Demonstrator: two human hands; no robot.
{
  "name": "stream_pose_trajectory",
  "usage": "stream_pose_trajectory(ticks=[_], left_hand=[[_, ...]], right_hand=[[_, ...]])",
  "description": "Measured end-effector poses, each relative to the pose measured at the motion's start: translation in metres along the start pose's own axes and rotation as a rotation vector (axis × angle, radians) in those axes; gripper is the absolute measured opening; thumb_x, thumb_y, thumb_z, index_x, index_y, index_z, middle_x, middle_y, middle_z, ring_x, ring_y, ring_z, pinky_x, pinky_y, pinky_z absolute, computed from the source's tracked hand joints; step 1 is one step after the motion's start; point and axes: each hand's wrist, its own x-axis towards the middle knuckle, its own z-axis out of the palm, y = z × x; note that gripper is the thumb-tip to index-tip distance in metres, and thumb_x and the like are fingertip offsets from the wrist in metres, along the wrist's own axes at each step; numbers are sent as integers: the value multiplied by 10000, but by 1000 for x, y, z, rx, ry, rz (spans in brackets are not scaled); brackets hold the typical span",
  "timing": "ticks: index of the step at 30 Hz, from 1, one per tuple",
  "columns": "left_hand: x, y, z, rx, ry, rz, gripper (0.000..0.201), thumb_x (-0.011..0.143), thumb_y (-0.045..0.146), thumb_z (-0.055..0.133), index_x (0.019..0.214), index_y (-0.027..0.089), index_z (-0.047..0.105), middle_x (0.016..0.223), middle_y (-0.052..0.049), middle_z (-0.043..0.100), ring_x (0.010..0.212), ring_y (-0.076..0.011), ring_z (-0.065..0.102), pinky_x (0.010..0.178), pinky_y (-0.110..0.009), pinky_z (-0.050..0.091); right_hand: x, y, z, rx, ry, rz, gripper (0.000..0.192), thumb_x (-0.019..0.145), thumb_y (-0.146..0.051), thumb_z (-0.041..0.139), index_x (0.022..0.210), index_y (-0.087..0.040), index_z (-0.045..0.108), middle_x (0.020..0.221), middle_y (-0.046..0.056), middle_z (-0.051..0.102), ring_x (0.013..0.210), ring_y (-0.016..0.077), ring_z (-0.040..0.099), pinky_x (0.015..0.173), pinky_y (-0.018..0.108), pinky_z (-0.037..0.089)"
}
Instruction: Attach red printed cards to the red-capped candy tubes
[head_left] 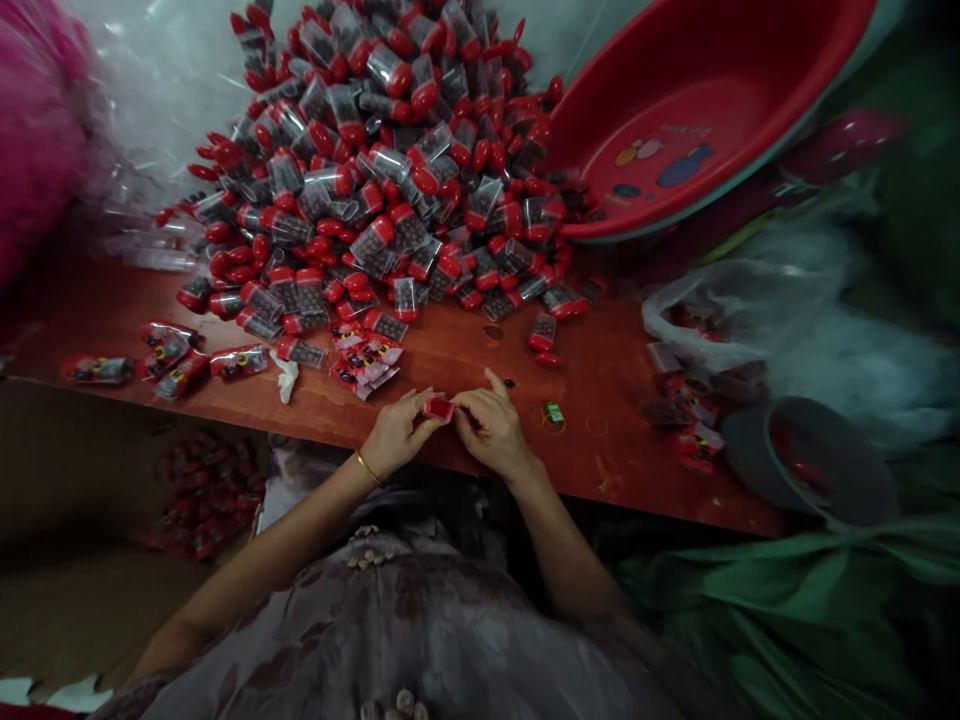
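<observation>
My left hand (396,432), with a gold bracelet at the wrist, pinches a small red and pink printed sleeve (439,407) near the table's front edge. The sleeve's end faces me and looks opened out. At its right edge, the thumb and fingertips of my right hand (491,428) are closed, with one finger raised. Just beyond my left hand lies a stack of flat red printed sleeves (366,360). Behind it spreads a large heap of clear containers with red caps (375,245), dark pellets inside. Several containers wearing printed sleeves (174,358) lie to the left.
A red basin (600,215) leans at the back right. A clear plastic bag (720,300) and a grey tub (750,460) stand at the right. A white scrap (286,377) and a small green-labelled item (553,412) lie on the wooden table (465,350). Red packets (206,490) sit below left.
</observation>
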Motion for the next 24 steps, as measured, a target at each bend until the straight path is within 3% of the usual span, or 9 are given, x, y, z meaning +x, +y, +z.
stream_pose_trajectory(ticks=[3, 5, 7, 9, 12, 14, 18, 24], left_hand=[[0, -5, 3, 76, -14, 27, 257, 820, 236, 550, 1057, 183, 635, 1140, -102, 666, 1199, -238, 523, 1081, -485, 300], [0, -7, 4, 108, -35, 35, 258, 829, 235, 540, 1064, 182, 631, 1144, -108, 663, 1206, -241, 516, 1083, -493, 292], [0, -8, 4, 139, -44, 45, 282, 835, 239, 538, 1100, 186, 616, 1169, -108, 650, 1215, -241, 508, 1089, -490, 281], [-1, -8, 3, 181, -35, 55, 311, 839, 238, 533, 1139, 184, 596, 1209, -107, 627, 1242, -245, 479, 1096, -496, 260], [-1, -7, 3, 246, 2, 43, 348, 846, 272, 531, 1176, 168, 574, 1244, -123, 601, 1280, -262, 431, 1093, -509, 246], [-2, -7, 4, 281, 9, 33, 366, 849, 304, 533, 1186, 166, 566, 1251, -129, 594, 1294, -270, 410, 1090, -511, 247], [-3, -7, 5, 333, -2, 33, 383, 851, 323, 533, 1196, 159, 554, 1281, -139, 569, 1312, -279, 383, 1086, -510, 251], [-5, -8, 6, 454, -20, 41, 309, 835, 262, 545, 1118, 149, 599, 1360, -140, 493, 1340, -293, 331, 1090, -498, 258]], right_hand=[[-12, 0, 6, 19, -16, 38, 162, 878, -231, 440, 860, -222, 601, 769, 14, 672, 701, 148, 607, 1050, 519, 316], [-17, 0, 5, 57, -38, 77, 169, 879, -274, 464, 974, -224, 595, 879, 38, 683, 793, 166, 627, 1052, 529, 308], [-16, 0, 2, 85, -67, 80, 325, 851, -360, 533, 1144, -219, 544, 1053, 76, 659, 955, 201, 612, 1056, 524, 299], [-9, 2, -2, 92, -90, 37, 420, 831, -423, 565, 1197, -218, 533, 1115, 89, 640, 1022, 216, 587, 1036, 488, 327], [4, 8, 0, 115, -56, -26, 283, 869, -443, 510, 995, -230, 647, 929, 53, 686, 869, 184, 612, 957, 425, 390], [9, 13, 4, 159, -12, -59, 289, 867, -459, 510, 895, -217, 665, 821, 37, 685, 780, 167, 604, 926, 405, 405], [7, 19, 11, 210, 21, -90, 301, 854, -467, 525, 867, -199, 662, 777, 29, 675, 760, 159, 586, 947, 407, 381], [0, 15, 9, 87, -68, -39, 254, 823, -438, 590, 914, -212, 659, 860, 45, 658, 842, 187, 567, 955, 435, 351]])
